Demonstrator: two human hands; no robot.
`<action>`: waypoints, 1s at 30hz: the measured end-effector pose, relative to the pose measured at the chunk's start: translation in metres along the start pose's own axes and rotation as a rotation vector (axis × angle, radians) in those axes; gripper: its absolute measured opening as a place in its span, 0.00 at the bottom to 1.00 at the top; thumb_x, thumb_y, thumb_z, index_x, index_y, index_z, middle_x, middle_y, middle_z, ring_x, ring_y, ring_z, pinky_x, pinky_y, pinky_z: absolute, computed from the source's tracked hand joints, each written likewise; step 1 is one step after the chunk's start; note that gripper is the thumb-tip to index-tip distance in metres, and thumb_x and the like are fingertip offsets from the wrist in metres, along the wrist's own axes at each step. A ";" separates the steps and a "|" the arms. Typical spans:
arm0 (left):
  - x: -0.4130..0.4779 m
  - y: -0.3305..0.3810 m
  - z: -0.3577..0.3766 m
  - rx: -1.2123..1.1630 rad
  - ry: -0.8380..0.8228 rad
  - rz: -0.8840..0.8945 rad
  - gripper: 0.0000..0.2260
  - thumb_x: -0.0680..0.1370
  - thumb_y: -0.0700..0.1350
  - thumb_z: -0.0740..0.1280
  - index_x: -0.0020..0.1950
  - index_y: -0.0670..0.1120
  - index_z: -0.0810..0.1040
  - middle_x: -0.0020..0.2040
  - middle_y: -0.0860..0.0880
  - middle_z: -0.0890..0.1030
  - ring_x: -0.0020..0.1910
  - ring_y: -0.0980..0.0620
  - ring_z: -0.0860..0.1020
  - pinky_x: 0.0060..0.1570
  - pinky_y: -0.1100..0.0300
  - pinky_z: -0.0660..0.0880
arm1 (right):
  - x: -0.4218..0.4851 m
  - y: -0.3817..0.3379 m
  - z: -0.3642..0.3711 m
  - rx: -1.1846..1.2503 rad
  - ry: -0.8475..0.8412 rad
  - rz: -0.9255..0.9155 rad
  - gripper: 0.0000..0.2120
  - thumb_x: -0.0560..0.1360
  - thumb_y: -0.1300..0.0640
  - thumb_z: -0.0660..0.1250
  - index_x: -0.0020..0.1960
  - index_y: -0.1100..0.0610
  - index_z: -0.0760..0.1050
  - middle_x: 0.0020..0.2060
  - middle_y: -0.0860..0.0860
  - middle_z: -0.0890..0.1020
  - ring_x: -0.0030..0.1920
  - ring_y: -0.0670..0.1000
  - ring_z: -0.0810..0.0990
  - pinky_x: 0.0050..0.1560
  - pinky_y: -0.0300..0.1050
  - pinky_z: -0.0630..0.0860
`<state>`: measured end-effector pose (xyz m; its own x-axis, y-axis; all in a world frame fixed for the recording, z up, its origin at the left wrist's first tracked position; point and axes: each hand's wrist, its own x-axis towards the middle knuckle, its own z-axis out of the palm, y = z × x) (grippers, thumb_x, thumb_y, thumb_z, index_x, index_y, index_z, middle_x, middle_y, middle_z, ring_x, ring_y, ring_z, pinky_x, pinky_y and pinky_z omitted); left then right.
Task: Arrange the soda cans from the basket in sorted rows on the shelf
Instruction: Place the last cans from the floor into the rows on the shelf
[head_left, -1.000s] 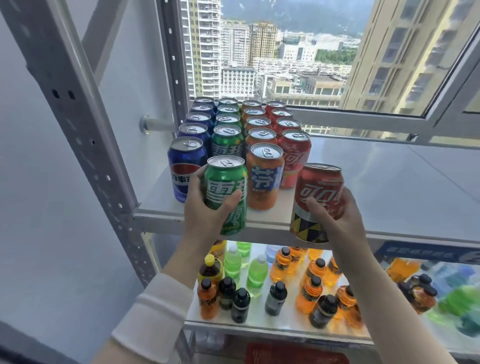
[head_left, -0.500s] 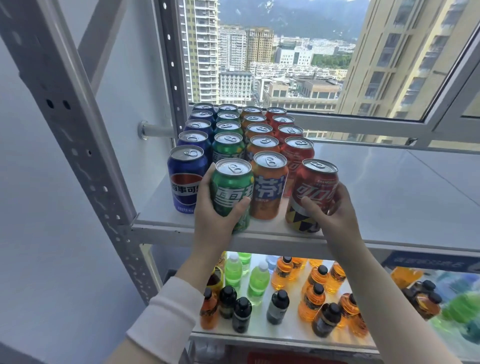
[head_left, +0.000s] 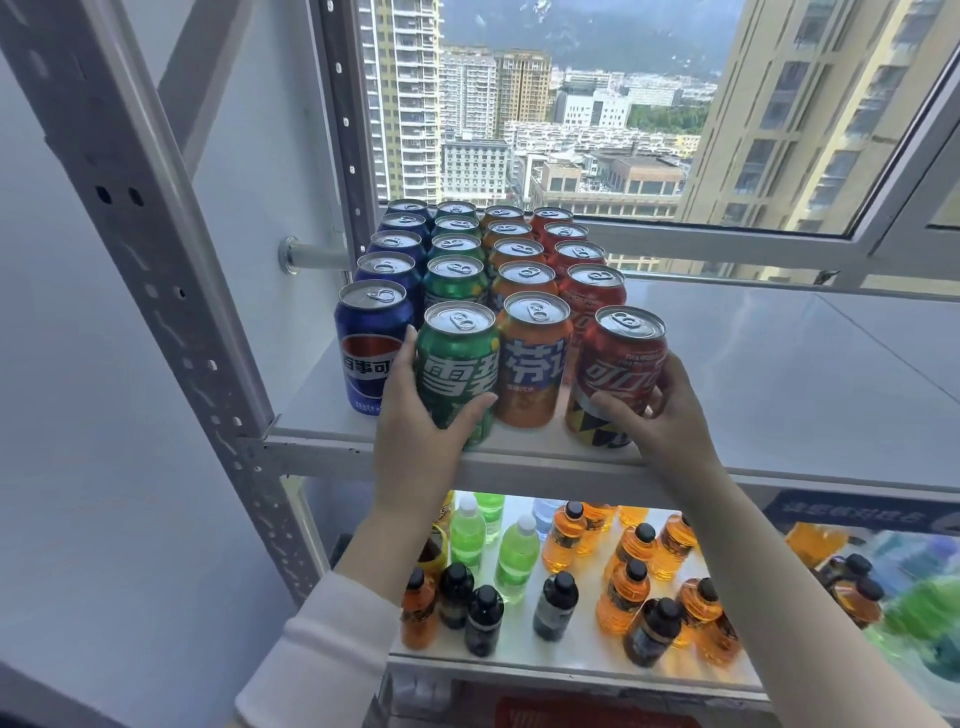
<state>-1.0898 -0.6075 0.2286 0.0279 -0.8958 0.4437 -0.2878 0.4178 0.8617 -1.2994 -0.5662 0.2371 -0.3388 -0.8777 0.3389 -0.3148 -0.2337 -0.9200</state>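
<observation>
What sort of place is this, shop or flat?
Likely a staged shop or stockroom, high up: soda cans in colour-sorted rows on a metal rack shelf, drink bottles below, tower blocks outside the window.

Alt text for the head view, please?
The left hand grips a green can and the right hand a red can at the shelf front, ahead of colour-sorted can rows, with bottles below.

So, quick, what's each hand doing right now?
Left hand: grips the green can.
Right hand: grips the red can.
</observation>
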 end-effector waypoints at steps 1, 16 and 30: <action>-0.005 -0.001 0.000 0.020 0.027 -0.001 0.39 0.68 0.49 0.75 0.74 0.49 0.58 0.68 0.53 0.68 0.67 0.54 0.67 0.63 0.60 0.67 | 0.000 0.000 0.000 -0.017 0.003 0.001 0.34 0.67 0.59 0.73 0.69 0.55 0.62 0.59 0.50 0.73 0.58 0.49 0.74 0.49 0.32 0.77; -0.010 0.000 0.010 0.175 0.170 -0.002 0.33 0.69 0.41 0.75 0.70 0.42 0.64 0.65 0.44 0.66 0.66 0.50 0.64 0.62 0.64 0.62 | -0.004 0.006 0.007 -0.090 0.138 0.005 0.36 0.64 0.55 0.77 0.67 0.54 0.63 0.62 0.53 0.70 0.60 0.48 0.71 0.54 0.37 0.73; -0.005 0.000 0.023 0.307 0.271 0.016 0.27 0.70 0.42 0.74 0.66 0.40 0.69 0.61 0.42 0.69 0.63 0.44 0.68 0.56 0.53 0.72 | 0.006 0.008 0.008 -0.130 0.101 0.012 0.37 0.64 0.52 0.77 0.66 0.52 0.62 0.63 0.53 0.70 0.60 0.48 0.71 0.61 0.48 0.74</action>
<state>-1.1121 -0.6063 0.2208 0.2604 -0.8002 0.5402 -0.5612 0.3299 0.7591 -1.2971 -0.5767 0.2306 -0.4287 -0.8319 0.3523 -0.4199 -0.1618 -0.8930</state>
